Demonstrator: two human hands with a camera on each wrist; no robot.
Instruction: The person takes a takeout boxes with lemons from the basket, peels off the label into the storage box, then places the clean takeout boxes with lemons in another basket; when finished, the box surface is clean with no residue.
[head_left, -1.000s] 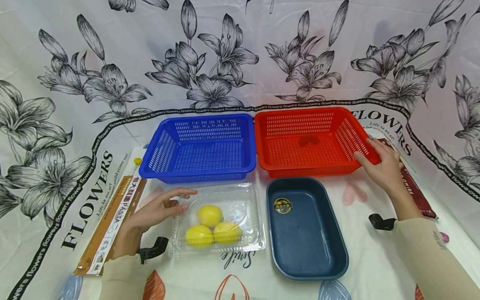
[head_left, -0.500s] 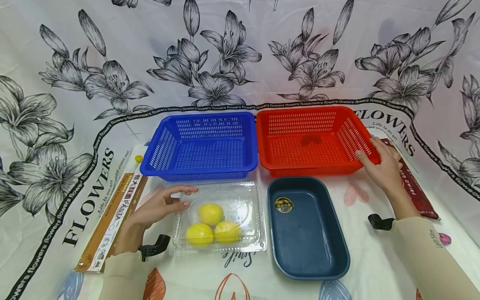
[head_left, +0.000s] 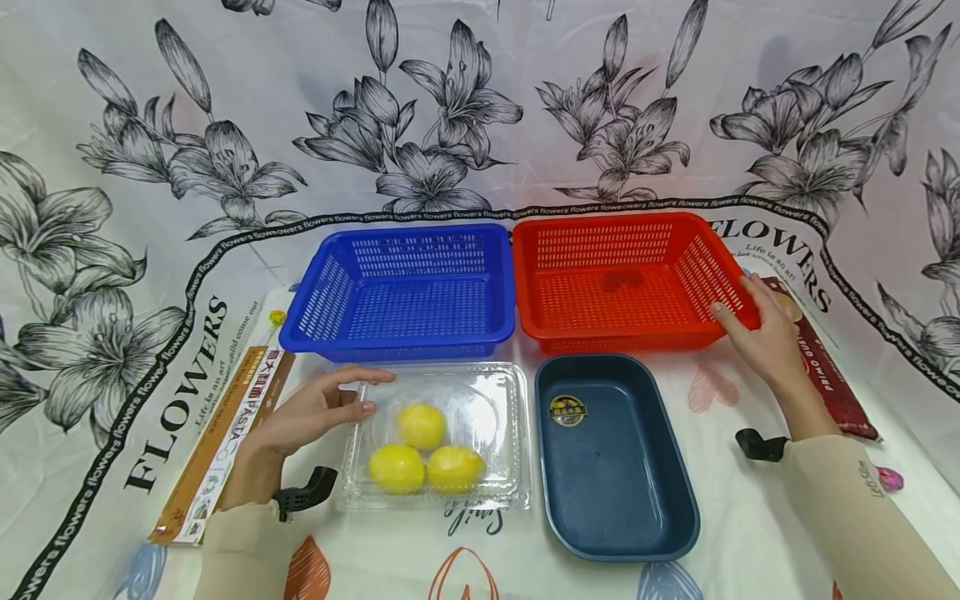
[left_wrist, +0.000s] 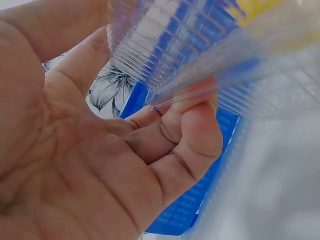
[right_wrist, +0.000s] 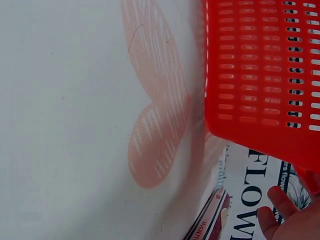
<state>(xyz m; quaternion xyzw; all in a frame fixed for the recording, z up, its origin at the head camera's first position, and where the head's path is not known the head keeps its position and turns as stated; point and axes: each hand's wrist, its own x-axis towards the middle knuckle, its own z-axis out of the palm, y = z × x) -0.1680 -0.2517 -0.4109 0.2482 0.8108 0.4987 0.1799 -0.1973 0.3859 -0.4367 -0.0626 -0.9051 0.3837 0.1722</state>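
A clear plastic container (head_left: 504, 492) holds three lemons (head_left: 422, 425) on the cloth in front of me. My left hand (head_left: 339, 398) pinches its far left corner; in the left wrist view the left hand (left_wrist: 180, 120) has its fingers curled round the clear container's (left_wrist: 200, 45) ribbed rim. My right hand (head_left: 753, 321) holds the near right corner of the red basket (head_left: 600, 337), thumb on the inner wall and fingers over the rim. The right wrist view shows the red basket's (right_wrist: 260, 75) underside and one fingertip of the right hand (right_wrist: 280, 207).
A blue basket (head_left: 397, 346) stands left of the red one, both empty. An empty dark blue tray (head_left: 660, 533) lies right of the clear container. A pasta box (head_left: 225, 442) lies far left, a dark red packet (head_left: 828, 371) far right. The floral cloth rises behind.
The clear container has shifted slightly under my left hand and the lemons have slid a little toward me. My right hand has stayed on the red basket.
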